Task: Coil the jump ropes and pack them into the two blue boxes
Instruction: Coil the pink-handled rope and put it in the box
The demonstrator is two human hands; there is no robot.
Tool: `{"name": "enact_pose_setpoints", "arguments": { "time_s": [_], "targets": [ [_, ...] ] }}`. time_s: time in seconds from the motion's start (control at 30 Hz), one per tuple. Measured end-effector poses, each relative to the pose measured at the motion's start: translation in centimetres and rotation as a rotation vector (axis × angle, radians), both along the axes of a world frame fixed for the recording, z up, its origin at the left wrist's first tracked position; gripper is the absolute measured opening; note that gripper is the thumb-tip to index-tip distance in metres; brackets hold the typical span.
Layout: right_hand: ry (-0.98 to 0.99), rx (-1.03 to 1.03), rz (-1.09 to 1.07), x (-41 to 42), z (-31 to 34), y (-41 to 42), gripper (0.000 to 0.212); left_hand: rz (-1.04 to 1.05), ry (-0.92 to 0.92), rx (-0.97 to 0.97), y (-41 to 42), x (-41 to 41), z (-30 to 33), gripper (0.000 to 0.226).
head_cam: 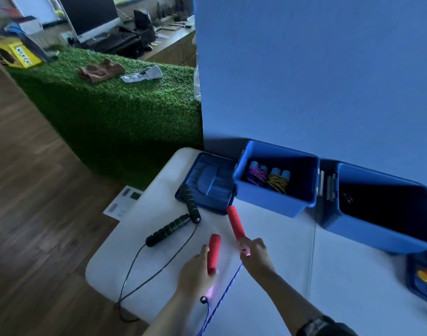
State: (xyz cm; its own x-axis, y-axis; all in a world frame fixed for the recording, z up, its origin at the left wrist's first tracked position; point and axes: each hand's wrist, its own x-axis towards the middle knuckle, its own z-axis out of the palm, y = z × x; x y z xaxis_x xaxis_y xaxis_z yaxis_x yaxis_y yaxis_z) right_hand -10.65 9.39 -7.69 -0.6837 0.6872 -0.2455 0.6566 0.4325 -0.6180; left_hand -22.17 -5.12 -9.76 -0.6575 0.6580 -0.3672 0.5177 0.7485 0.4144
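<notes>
Each hand grips one red handle, left hand [195, 272] and right hand [254, 257] with fingers curled round them, the blue rope [222, 297] running off the frame's bottom edge.

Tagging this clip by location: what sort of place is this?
Probably an office or studio set up for recording: a desk with monitor and keyboard, a blue backdrop behind the white table, a turf-covered block.

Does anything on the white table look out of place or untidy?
Yes. The black rope with green-black handles lies uncoiled, its cord hanging over the table edge. One handle leans on the blue lid.
</notes>
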Motion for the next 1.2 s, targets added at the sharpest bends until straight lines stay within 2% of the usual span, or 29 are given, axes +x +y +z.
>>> {"name": "enact_pose_setpoints", "arguments": {
  "time_s": [0.13, 0.23, 0.3, 0.37, 0.47, 0.57, 0.63, 0.7, 0.77, 0.87, 0.93, 1.03, 1.1, 1.2],
  "targets": [
    [0.019, -0.060, -0.098, 3.6, 0.1, 0.2, 0.033, 0.066, -0.187, 0.199, 2.2, 2.5, 1.1, 0.035],
    [0.036, -0.128, -0.183, 6.0, 0.3, 0.5, 0.044, 0.146, -0.314, 0.291, 4.7, 4.3, 1.5, 0.035],
    [0.033, -0.152, -0.242, 7.4, 0.2, 0.9, 0.045, 0.227, -0.477, 0.321, 6.2, 5.6, 2.2, 0.039],
    [0.034, -0.129, -0.253, 8.6, 0.1, 1.2, 0.037, 0.328, -0.684, 0.340, 7.5, 6.9, 2.5, 0.050],
    [0.074, -0.105, -0.254, 10.3, 0.0, 1.6, 0.031, 0.382, -0.773, 0.384, 8.8, 8.6, 2.3, 0.059],
    [0.072, -0.068, -0.173, 12.2, -0.1, 1.7, 0.048, 0.445, -0.823, 0.433, 9.2, 9.7, 2.3, 0.060],
    [0.033, -0.074, -0.078, 13.1, -0.3, 1.5, 0.068, 0.409, -0.761, 0.429, 9.1, 9.9, 2.2, 0.057],
    [-0.017, -0.090, -0.053, 13.4, -0.1, 1.0, 0.079, 0.281, -0.619, 0.416, 8.9, 9.8, 2.0, 0.055],
    [-0.007, -0.098, -0.080, 13.3, -0.1, 0.4, 0.082, 0.103, -0.395, 0.370, 8.7, 9.7, 1.9, 0.061],
    [0.007, -0.111, -0.096, 12.9, -0.1, -0.1, 0.083, -0.252, 0.075, 0.270, 8.4, 8.5, 1.2, 0.081],
    [-0.004, -0.121, -0.080, 13.0, -0.1, 0.0, 0.083, -0.514, 0.247, 0.273, 8.3, 7.3, 0.7, 0.079],
    [-0.022, -0.095, -0.035, 13.4, -0.2, 0.6, 0.081, -0.829, 0.323, 0.135, 8.2, 6.1, 1.2, 0.073],
    [-0.025, -0.070, -0.008, 13.5, 0.0, 0.9, 0.078, -0.917, 0.395, 0.040, 8.1, 5.7, 1.2, 0.084],
    [-0.001, -0.078, -0.017, 13.4, 0.3, 0.6, 0.069, -0.948, 0.432, 0.057, 8.2, 5.2, 1.8, 0.089]
  ]
}}
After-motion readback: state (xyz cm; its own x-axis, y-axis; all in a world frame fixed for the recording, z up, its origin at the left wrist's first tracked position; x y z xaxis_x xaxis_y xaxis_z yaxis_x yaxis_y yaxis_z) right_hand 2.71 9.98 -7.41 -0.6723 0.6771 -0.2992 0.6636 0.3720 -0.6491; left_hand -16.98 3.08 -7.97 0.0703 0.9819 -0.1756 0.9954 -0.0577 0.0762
